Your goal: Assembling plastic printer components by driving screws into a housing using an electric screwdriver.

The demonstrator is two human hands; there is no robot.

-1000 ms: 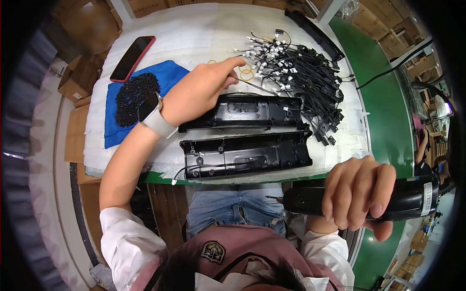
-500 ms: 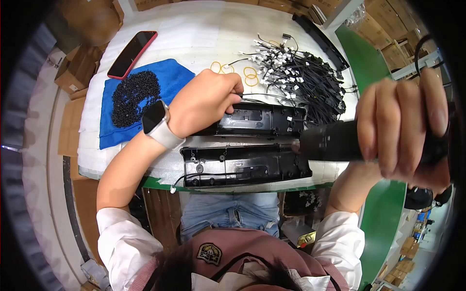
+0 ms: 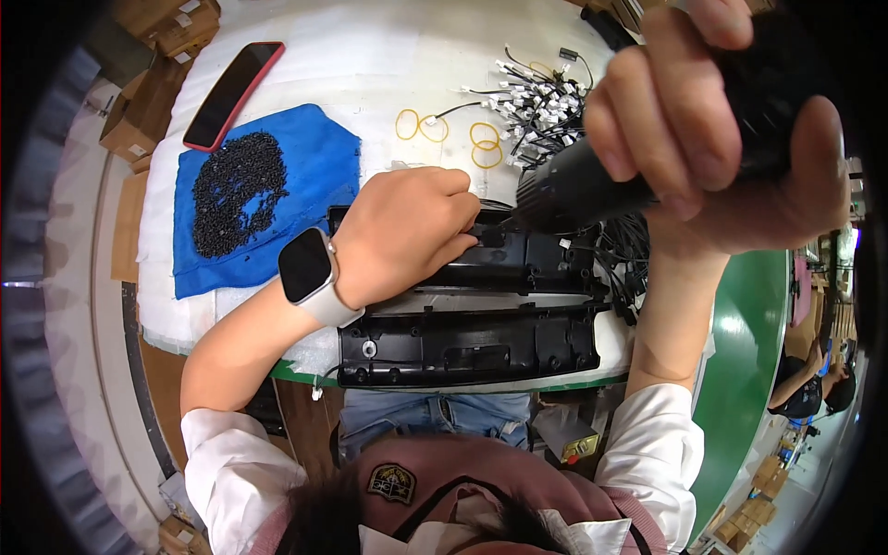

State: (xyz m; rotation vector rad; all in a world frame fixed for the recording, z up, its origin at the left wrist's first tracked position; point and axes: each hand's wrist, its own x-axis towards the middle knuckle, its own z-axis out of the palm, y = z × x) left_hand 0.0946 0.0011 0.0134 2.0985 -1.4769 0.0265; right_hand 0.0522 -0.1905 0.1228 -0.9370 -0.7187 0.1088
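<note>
My right hand (image 3: 712, 129) grips a black electric screwdriver (image 3: 592, 185), held high and close to the camera, its tip pointing down-left at the upper black plastic housing (image 3: 536, 264). My left hand (image 3: 407, 231), with a smartwatch (image 3: 305, 273) on the wrist, rests on that housing's left end, fingers pinched together right beside the screwdriver tip; whatever they pinch is too small to see. A second black housing (image 3: 472, 347) lies nearer me at the table's front edge.
A blue cloth (image 3: 296, 166) carries a heap of small black screws (image 3: 231, 190). A red-cased phone (image 3: 231, 92) lies at the back left. Yellow rubber bands (image 3: 449, 134) and a bundle of black cables with white connectors (image 3: 546, 116) sit behind the housings. A green conveyor (image 3: 749, 370) runs on the right.
My right hand has lifted the screwdriver from beside my lap up over the table and brought its tip to the upper housing. My left hand has drawn back onto that housing's left end.
</note>
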